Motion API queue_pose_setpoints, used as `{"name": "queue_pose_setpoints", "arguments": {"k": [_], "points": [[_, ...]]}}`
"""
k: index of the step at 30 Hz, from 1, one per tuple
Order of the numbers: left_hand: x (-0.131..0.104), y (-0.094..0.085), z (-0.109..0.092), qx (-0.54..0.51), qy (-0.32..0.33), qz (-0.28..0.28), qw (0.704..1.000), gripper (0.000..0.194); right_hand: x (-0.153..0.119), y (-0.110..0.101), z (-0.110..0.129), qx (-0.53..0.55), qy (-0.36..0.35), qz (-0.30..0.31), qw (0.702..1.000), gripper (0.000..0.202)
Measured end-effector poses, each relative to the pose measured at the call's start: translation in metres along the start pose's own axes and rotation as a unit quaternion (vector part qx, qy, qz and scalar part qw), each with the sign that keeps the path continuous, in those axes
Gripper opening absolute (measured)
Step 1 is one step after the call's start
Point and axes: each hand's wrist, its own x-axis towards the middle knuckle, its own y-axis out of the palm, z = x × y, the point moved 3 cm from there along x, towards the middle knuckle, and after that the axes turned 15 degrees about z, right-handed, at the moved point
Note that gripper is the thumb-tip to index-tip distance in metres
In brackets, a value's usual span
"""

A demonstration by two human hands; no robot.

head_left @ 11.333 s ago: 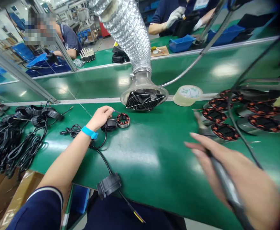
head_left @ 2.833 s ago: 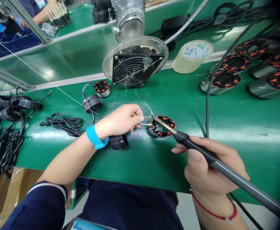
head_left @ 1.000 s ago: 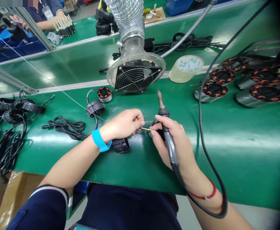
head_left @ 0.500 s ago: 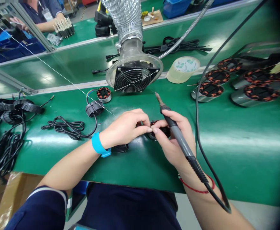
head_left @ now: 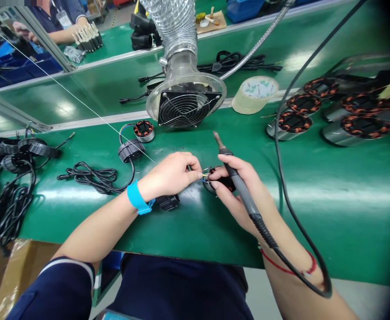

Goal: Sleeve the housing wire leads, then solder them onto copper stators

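My left hand [head_left: 176,174] pinches thin coloured wires [head_left: 205,177] beside a motor stator [head_left: 209,186] that lies on the green bench. A soldering iron [head_left: 241,189] rests in my right hand [head_left: 244,191], its tip pointing up and away from me. The thumb and a finger of that hand reach around the stator near the wires. Partly hidden below my left wrist is a black round cap [head_left: 168,202]. Farther left, another stator [head_left: 144,131] is joined by coloured wires to a black cap [head_left: 131,151] with a coiled cable [head_left: 96,178].
A fume extractor fan [head_left: 185,109] stands ahead of my hands. Beside it sits a tape roll [head_left: 255,95]. Several stators [head_left: 356,130] are at the right, several capped cables [head_left: 14,186] at the left. The iron's cord [head_left: 278,155] loops at right; a co-worker's arm [head_left: 64,35] shows behind.
My left hand has shifted slightly left with the wires, which now show between my hands. My right fingers have opened a little, and the iron has moved slightly left.
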Motion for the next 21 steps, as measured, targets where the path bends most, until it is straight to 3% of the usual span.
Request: {"name": "queue_pose_setpoints", "arguments": {"k": [9, 13, 21], "points": [[0.003, 0.0, 0.0, 0.021, 0.001, 0.015, 1.0, 0.011, 0.005, -0.003, 0.005, -0.044, 0.04, -0.083, 0.995, 0.043], [0.004, 0.0, 0.001, 0.037, -0.006, -0.001, 0.999, 0.01, -0.018, -0.009, 0.014, -0.031, 0.059, -0.152, 0.986, 0.038], [0.005, -0.001, 0.001, 0.04, 0.0, 0.002, 0.999, 0.012, -0.068, 0.003, 0.015, -0.059, -0.001, -0.284, 0.957, 0.023]]}}
